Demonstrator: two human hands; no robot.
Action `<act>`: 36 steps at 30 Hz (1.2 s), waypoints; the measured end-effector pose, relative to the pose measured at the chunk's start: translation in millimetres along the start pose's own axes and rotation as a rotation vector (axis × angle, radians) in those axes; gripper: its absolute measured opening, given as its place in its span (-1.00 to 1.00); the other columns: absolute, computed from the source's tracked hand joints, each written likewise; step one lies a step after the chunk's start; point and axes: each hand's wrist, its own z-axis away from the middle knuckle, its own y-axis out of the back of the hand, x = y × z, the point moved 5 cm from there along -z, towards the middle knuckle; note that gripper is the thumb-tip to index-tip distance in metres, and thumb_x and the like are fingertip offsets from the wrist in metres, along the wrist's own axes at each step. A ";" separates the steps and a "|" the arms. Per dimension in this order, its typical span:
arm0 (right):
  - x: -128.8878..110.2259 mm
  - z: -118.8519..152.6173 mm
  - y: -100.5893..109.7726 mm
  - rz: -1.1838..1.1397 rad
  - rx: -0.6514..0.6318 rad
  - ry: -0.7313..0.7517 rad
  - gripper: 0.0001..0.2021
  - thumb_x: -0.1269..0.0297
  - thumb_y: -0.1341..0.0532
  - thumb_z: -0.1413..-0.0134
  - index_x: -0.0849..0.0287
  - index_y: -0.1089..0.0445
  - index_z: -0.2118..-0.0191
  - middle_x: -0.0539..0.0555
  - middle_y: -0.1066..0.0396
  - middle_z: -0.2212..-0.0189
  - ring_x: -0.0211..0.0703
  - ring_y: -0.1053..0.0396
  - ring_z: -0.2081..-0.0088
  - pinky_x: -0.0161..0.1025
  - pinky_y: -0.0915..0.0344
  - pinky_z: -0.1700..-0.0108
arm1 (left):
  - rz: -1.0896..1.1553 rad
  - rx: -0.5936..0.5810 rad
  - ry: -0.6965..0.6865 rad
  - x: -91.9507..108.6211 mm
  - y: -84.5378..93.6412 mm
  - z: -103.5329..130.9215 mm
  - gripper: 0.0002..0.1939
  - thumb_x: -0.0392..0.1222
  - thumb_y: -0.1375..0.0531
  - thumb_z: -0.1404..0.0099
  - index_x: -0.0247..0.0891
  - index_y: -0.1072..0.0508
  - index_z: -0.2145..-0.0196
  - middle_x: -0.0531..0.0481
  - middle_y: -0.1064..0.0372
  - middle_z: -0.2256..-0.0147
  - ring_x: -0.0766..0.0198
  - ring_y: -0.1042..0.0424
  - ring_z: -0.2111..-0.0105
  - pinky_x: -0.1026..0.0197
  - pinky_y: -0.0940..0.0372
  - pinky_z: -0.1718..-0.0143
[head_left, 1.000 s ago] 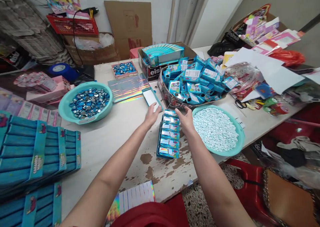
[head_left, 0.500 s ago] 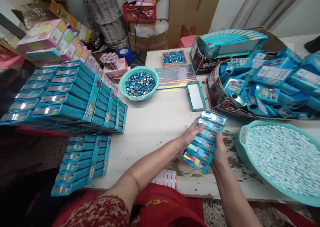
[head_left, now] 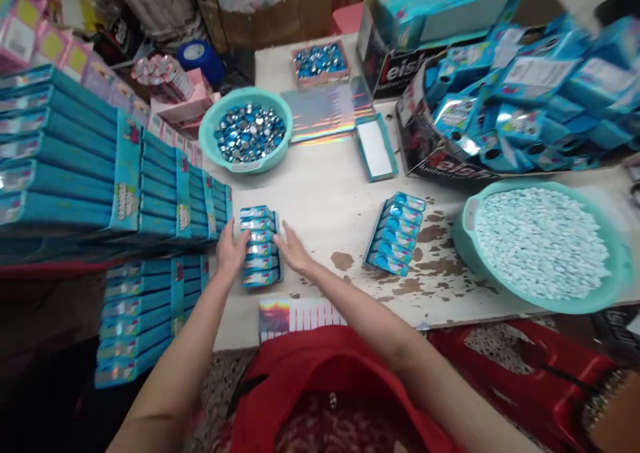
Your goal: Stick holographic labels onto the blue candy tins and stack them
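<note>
A row of small blue boxes (head_left: 260, 248) with shiny ends facing up is on the white table, left of the middle. My left hand (head_left: 232, 250) is at its left side, the thumb on the boxes. From the right side my right hand (head_left: 294, 248) grips it, one digit over the near edge and the others along the side. Whether the row rests fully on the table I cannot tell. A second row of blue boxes (head_left: 397, 233), with round openings on top, lies apart to the right.
Stacked blue boxes (head_left: 75, 153) rise close on the left. A teal bowl (head_left: 287, 150) of blue and silver pieces stands behind. At right are a teal tub (head_left: 465, 250) of pale candies and a carton (head_left: 417, 130) full of blue boxes. Striped sheets (head_left: 275, 316) lie at the front edge.
My hands have moved from the right of the table to the left with the row of boxes. A second row with round openings now shows on the right. The view has shifted too.
</note>
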 end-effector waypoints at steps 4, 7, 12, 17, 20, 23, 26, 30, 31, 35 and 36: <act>18.1 67.8 33.4 0.398 -0.138 -0.040 -0.67 0.10 -0.09 -0.14 0.19 -0.34 0.07 0.14 -0.42 0.12 -0.09 -0.34 0.06 -0.16 -0.22 0.02 | -0.257 -0.336 -0.426 13.5 -10.9 83.3 -0.74 -0.09 0.02 -0.32 -0.20 -0.42 0.26 -0.09 -0.42 0.23 0.17 -0.35 0.13 0.16 -0.23 0.04; 44.6 113.4 37.4 0.774 -0.344 -0.203 -0.62 0.01 -0.21 -0.02 0.22 -0.39 0.16 0.19 -0.46 0.20 0.05 -0.37 0.11 -0.08 -0.20 0.06 | -0.403 -0.652 -0.568 -11.1 -34.6 145.8 -0.73 -0.19 0.02 -0.33 -0.20 -0.40 0.11 -0.10 -0.41 0.10 0.15 -0.33 0.07 0.11 -0.19 0.01; 64.3 140.7 29.5 0.952 -0.496 -0.239 -0.77 0.16 -0.21 -0.07 0.18 -0.41 0.20 0.16 -0.47 0.18 0.02 -0.36 0.07 -0.12 -0.13 0.04 | -0.618 -0.695 -0.338 -57.6 -54.2 151.7 -0.73 -0.22 0.01 -0.31 -0.19 -0.40 0.10 -0.11 -0.40 0.09 0.05 -0.32 0.08 0.02 -0.15 0.08; 67.9 153.7 60.8 0.946 -0.384 -0.269 -0.78 0.25 -0.20 -0.09 0.05 -0.39 0.10 0.06 -0.46 0.13 -0.06 -0.34 0.03 -0.17 -0.12 0.06 | -0.360 -0.855 -0.259 -41.0 -84.7 138.8 -0.80 -0.23 0.00 -0.29 -0.19 -0.42 0.26 -0.01 -0.45 0.22 0.21 -0.38 0.18 0.23 -0.16 0.19; 67.4 162.5 79.9 0.994 -0.287 -0.288 -0.72 0.30 -0.20 -0.09 0.00 -0.36 0.05 0.05 -0.45 0.13 -0.04 -0.32 0.04 -0.15 -0.14 0.07 | -0.341 -0.875 -0.210 -30.5 -107.2 133.9 -0.80 -0.23 -0.03 -0.26 -0.20 -0.45 0.27 -0.01 -0.47 0.30 0.21 -0.40 0.26 0.27 -0.14 0.29; 60.3 163.6 76.7 1.067 -0.159 -0.206 -0.69 0.26 -0.22 -0.07 0.11 -0.35 0.03 0.15 -0.39 0.10 0.04 -0.26 0.03 -0.11 -0.17 0.07 | -0.329 -0.880 -0.160 -32.8 -121.1 127.2 -0.80 -0.26 -0.05 -0.21 -0.26 -0.48 0.35 -0.02 -0.47 0.38 0.24 -0.39 0.33 0.28 -0.13 0.35; 52.8 158.5 47.2 1.025 -0.163 -0.005 -0.57 0.19 -0.22 -0.07 0.16 -0.28 -0.07 0.19 -0.32 0.08 0.05 -0.22 0.05 -0.09 -0.20 0.04 | -0.242 -0.897 -0.162 -39.6 -122.5 122.5 -0.80 -0.28 -0.05 -0.17 -0.29 -0.48 0.36 -0.01 -0.45 0.42 0.27 -0.37 0.38 0.29 -0.13 0.36; 59.7 154.6 11.8 1.022 -0.277 0.086 -0.51 0.26 -0.23 -0.07 0.20 -0.20 -0.13 0.19 -0.31 0.13 0.01 -0.23 0.11 -0.12 -0.25 0.08 | -0.143 -0.870 -0.108 -47.5 -117.6 122.0 -0.82 -0.27 -0.08 -0.10 -0.30 -0.46 0.36 0.05 -0.38 0.50 0.29 -0.31 0.46 0.29 -0.12 0.42; 62.6 155.2 7.3 1.027 -0.303 0.087 -0.50 0.28 -0.23 -0.07 0.21 -0.19 -0.13 0.19 -0.31 0.14 0.00 -0.23 0.11 -0.14 -0.25 0.09 | -0.121 -0.849 -0.080 -48.7 -116.8 122.4 -0.83 -0.28 -0.08 -0.09 -0.30 -0.44 0.36 0.07 -0.35 0.52 0.30 -0.29 0.48 0.30 -0.11 0.44; 66.6 158.5 1.8 1.026 -0.351 0.108 -0.57 0.34 -0.23 -0.06 0.21 -0.24 -0.07 0.17 -0.32 0.17 -0.03 -0.23 0.13 -0.18 -0.25 0.12 | -0.041 -0.784 0.010 -50.3 -116.4 124.9 -0.89 -0.31 -0.08 -0.07 -0.29 -0.38 0.42 0.11 -0.26 0.58 0.34 -0.24 0.54 0.31 -0.08 0.49; 65.4 157.6 2.1 1.011 -0.331 0.113 -0.61 0.34 -0.24 -0.05 0.20 -0.28 -0.03 0.16 -0.32 0.17 -0.03 -0.23 0.14 -0.19 -0.24 0.13 | -0.024 -0.778 0.019 -50.1 -116.7 125.4 -0.91 -0.31 -0.08 -0.07 -0.29 -0.37 0.44 0.12 -0.25 0.59 0.34 -0.23 0.55 0.31 -0.08 0.49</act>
